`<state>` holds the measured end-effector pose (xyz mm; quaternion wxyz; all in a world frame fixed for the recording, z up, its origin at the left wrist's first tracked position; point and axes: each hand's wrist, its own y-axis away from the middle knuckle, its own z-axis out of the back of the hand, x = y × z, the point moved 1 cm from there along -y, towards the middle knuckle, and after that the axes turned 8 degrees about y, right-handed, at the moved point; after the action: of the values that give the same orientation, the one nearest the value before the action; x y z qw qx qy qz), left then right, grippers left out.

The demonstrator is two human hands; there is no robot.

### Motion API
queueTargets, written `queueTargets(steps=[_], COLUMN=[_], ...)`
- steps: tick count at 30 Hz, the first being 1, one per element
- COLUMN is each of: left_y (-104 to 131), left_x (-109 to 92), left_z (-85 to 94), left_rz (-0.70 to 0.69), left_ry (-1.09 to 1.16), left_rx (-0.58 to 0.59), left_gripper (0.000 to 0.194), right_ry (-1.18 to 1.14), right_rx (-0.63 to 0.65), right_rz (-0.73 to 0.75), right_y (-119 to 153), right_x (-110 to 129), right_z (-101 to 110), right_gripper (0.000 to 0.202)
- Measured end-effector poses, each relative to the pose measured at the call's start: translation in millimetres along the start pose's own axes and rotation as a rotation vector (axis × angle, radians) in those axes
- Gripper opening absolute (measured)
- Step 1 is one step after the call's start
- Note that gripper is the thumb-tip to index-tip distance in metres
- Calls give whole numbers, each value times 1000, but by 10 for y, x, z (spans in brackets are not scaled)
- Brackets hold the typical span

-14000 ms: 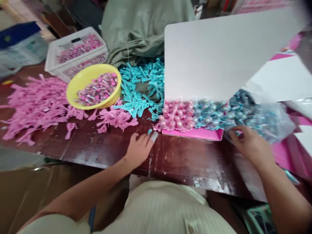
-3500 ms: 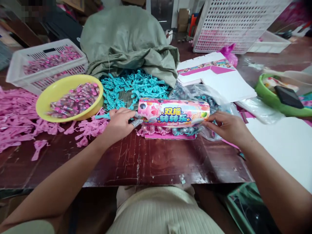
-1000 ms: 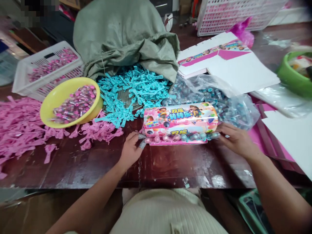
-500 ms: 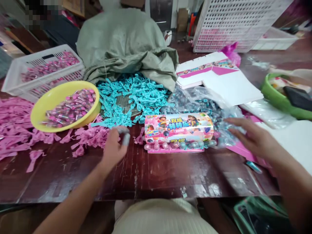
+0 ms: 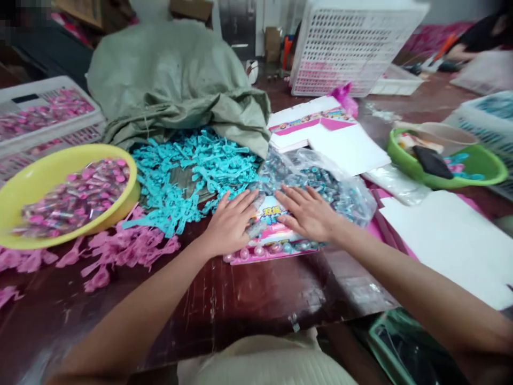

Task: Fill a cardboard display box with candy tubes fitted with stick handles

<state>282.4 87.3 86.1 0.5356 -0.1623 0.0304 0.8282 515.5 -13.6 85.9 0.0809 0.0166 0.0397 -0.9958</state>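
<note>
A colourful printed cardboard box lies on the table in front of me, with a row of small pink and teal capsules along its near edge. My left hand rests palm down on the left part of the box, its fingers stretched out. Grey wrapping shows around some of its fingertips. Spread over the right part of the box is my right hand, also flat. Between them, the two hands cover most of the printed top. Teal plastic pieces lie just beyond my left hand.
A yellow basin of pink-capped tubes stands left, beside pink plastic pieces. Behind is a grey-green sack. Clear bags of teal-capped tubes, white cardboard sheets and a green basin lie right. A white crate stands upright behind.
Both hands have moved inward from either side of the box and now lie on its top. The camera view has turned to the right.
</note>
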Motion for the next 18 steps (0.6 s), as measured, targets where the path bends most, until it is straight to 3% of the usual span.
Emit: queueTargets(steps=[4,7,8,10,13,15,18], left_y=[42,69,79,94,101,104,116], left_x=[9,52,90,207,449,588,637], left_z=[66,29,1,-74,-213,-291,-321], left_rz=[-66,-109,-128,-176,-250,-274,-278], left_ry=[-85,-179,-208,-262,-306,-304,-291], left_rx=[10,-7,-34,-107,-173,-180,-178], left_gripper=[55,57,58,65,75,73,69], right_ry=[-80,-187,-173,-56,120,136,149], right_rx=[-30,-193,-246,-273,-135,-49,74], right_rz=[30,-4,-103,-434,-890,-1003,-1027], right_y=[15,-14,-16,34,260,430,580], right_x=[-25,-384,-604,-1147,-1928,-2255,-2464], right_z=[95,118,114,76,-67,-206,-380], right_gripper=[71,69,67,63,59,53,36])
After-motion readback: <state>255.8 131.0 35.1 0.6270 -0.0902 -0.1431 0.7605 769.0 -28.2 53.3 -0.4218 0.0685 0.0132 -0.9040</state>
